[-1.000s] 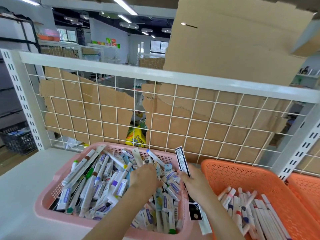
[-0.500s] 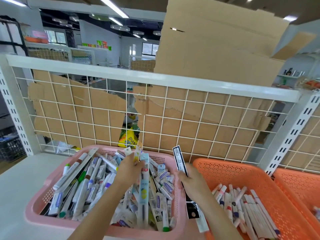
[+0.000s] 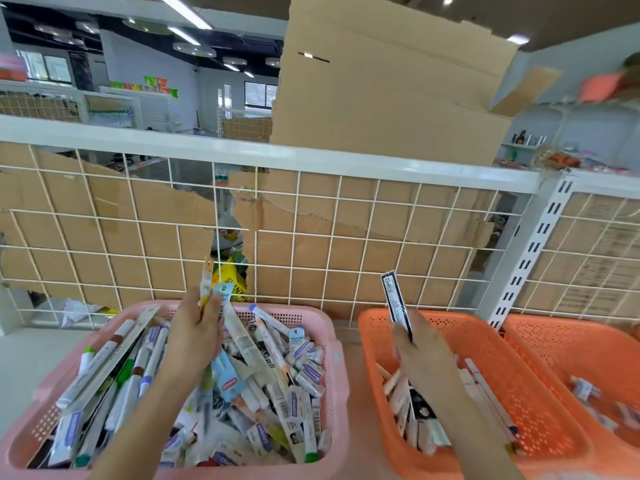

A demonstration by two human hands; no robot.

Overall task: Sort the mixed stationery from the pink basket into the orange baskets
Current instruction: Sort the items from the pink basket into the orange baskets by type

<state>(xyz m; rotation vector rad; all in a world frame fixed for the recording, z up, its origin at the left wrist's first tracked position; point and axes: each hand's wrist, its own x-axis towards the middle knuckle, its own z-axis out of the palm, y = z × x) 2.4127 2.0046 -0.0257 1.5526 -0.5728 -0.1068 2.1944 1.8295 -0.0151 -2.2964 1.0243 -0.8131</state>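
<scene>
Where pink basket [image 3: 341,358] sits, wire grid [image 3: 381,233], cardboard [image 3: 381,98] block rear.

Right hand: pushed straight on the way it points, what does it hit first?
Probably the wire grid behind the orange basket, with the black pack the right hand holds touching first. Depth is unclear.

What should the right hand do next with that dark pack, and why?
Probably lower the right hand and let the dark pack go into the near orange basket. The hand holds it right above that basket, where other pens lie. The left hand grips packs above the pink basket, so those likely go next.
</scene>
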